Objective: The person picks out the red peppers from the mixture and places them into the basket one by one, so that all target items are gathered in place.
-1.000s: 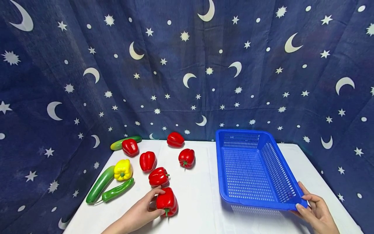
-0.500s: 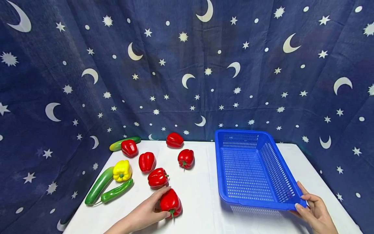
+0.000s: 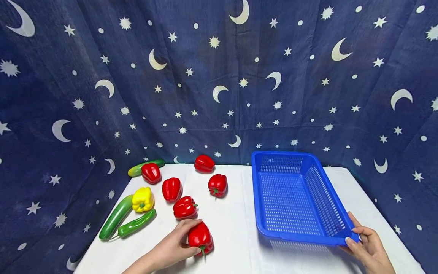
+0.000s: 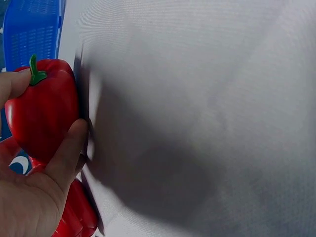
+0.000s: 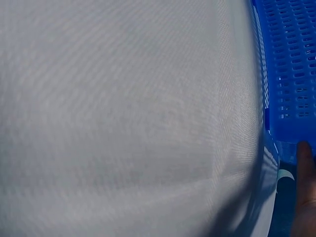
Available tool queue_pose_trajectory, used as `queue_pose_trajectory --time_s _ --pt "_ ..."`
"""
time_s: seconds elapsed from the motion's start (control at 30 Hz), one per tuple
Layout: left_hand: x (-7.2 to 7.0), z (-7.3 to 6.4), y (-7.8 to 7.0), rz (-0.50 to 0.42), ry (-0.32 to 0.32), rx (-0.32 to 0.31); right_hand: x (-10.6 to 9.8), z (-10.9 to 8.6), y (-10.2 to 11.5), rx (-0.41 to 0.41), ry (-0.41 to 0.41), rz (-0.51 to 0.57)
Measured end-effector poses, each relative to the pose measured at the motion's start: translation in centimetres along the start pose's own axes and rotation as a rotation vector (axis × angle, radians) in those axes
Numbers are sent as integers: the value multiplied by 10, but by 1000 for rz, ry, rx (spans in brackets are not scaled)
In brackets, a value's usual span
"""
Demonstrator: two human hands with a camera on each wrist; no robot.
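In the head view my left hand (image 3: 174,243) grips a red bell pepper (image 3: 200,238) at the front of the table, fingers over its top and thumb near the green stem. The left wrist view shows the same red bell pepper (image 4: 44,108) between the thumb and fingers (image 4: 66,150), close to the white cloth. At the front right corner of a blue plastic basket (image 3: 258,213), my right hand (image 3: 371,247) pinches the rim, thumb on the near side. Only one finger (image 5: 305,173) of that hand shows in the right wrist view, against the basket (image 5: 291,64).
Several other red bell peppers (image 3: 185,208) lie on the white tabletop (image 3: 232,236) left of the basket. A yellow bell pepper (image 3: 142,199), a green chili pepper (image 3: 137,223), a cucumber (image 3: 116,219) and a yellow-green cucumber (image 3: 137,170) lie farther left. A dark blue curtain (image 3: 205,76) hangs behind.
My left hand and the red bell pepper in its grip have shifted slightly to the right, mostly in the first half second. The right hand and basket have stayed in place.
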State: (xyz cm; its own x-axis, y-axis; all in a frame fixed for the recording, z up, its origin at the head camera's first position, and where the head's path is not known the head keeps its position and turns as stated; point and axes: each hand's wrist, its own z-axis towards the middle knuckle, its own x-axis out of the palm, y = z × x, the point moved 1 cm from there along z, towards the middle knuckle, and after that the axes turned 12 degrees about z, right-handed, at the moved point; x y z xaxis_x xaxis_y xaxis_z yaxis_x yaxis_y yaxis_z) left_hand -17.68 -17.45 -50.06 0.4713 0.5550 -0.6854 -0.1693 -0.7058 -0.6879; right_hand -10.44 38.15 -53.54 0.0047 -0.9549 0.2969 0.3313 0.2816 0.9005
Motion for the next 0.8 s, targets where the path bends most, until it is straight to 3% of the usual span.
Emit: queue_pose_trajectory --time_s 0.23,0.47,0.8 --pt "-1 2 0 -2 11 -4 2 0 1 -4 -3 23" --pt "-1 2 0 -6 11 5 4 0 3 62 -53 -31" --pt "2 0 0 14 3 -3 5 -1 4 60 -65 -20"
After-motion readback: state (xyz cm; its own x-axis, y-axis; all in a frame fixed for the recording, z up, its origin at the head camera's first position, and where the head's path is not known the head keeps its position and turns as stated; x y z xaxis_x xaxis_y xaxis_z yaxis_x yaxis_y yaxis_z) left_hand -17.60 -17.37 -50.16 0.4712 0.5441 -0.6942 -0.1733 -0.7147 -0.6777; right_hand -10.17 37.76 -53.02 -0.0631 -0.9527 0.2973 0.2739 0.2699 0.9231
